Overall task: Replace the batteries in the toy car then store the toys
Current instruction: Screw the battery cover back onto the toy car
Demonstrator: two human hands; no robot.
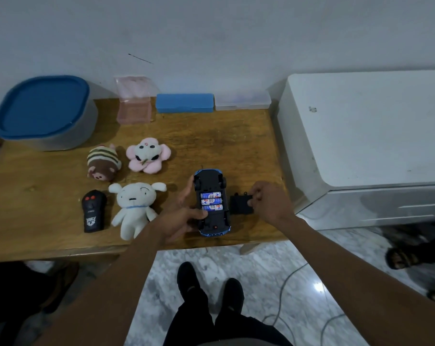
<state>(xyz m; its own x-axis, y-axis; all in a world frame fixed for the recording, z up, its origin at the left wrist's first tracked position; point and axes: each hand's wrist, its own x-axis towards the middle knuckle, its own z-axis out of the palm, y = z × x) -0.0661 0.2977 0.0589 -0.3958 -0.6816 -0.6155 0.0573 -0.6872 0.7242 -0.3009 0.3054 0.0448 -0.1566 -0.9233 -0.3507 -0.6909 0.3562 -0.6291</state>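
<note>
Fingers (255,197) of the right hand (268,202) pinch the black battery cover (240,204), which sits on the table (223,146) just right of the toy car (212,202). The left hand (184,217) wraps around the car's left side, thumb on the nearest battery. The car lies upside down, low in the middle of the frame, with three batteries (211,201) showing. To the left lie a white plush dog (134,208) and a black remote (94,211).
</note>
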